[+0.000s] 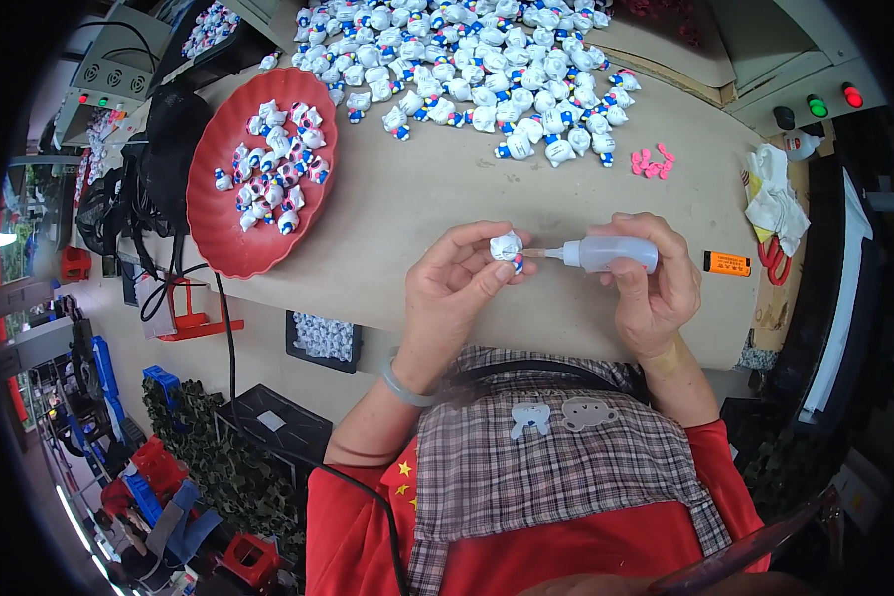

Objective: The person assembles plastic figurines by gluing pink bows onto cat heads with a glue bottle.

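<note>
Between the fingertips of my left hand (pixel 455 276) is a small white figurine (pixel 507 247) with a blue part at its lower edge. My right hand (pixel 658 288) grips a translucent squeeze bottle (pixel 606 253), held level with its thin nozzle pointing left. The nozzle tip reaches the right side of the figurine; whether it touches is too small to tell. At the top of the table lies a large heap of similar white and blue figurines (pixel 467 74). A scalloped red tray (pixel 209 223) at the left holds several more.
Small pink pieces (pixel 652 162) lie right of the heap. An orange lighter (pixel 727 263), red-handled scissors (pixel 775 260) and a crumpled white cloth (pixel 777 199) are at the table's right. A black cable (pixel 230 348) hangs at the left. Below the table edge stands a dark bin (pixel 323 366) of white pieces.
</note>
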Tool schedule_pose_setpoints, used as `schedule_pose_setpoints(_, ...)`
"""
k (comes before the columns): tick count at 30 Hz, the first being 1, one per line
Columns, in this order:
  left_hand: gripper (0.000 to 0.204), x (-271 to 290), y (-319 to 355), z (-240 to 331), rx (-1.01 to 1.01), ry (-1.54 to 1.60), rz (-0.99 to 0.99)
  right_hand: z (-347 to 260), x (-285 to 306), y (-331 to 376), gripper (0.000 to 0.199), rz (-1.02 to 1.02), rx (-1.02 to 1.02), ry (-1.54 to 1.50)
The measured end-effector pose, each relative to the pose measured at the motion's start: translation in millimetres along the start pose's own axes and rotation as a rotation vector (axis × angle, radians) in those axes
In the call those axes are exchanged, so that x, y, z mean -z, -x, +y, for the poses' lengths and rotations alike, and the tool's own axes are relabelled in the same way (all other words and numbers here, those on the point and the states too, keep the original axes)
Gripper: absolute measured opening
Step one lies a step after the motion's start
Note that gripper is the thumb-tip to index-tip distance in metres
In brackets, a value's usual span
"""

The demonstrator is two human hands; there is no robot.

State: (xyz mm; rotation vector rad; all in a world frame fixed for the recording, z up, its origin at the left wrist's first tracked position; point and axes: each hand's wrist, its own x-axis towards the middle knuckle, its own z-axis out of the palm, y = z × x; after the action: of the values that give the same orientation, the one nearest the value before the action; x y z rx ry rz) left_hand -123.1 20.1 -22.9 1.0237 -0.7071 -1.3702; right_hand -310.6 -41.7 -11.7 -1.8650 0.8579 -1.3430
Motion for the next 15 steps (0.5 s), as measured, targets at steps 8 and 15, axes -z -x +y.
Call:
schedule_pose_setpoints(8, 0.032, 0.9, -0.3, 0.6, -0.001, 0.006, -0.005, 0.3, 0.1, 0.2, 0.033, 0.028, 0.014, 0.03)
schedule_pose_setpoints(15, 0.03, 2.3, -1.2, 0.7, -0.006, -0.01, -0.045, 0.5, 1.0, 1.4, 0.033, 0.036, 0.029, 0.042)
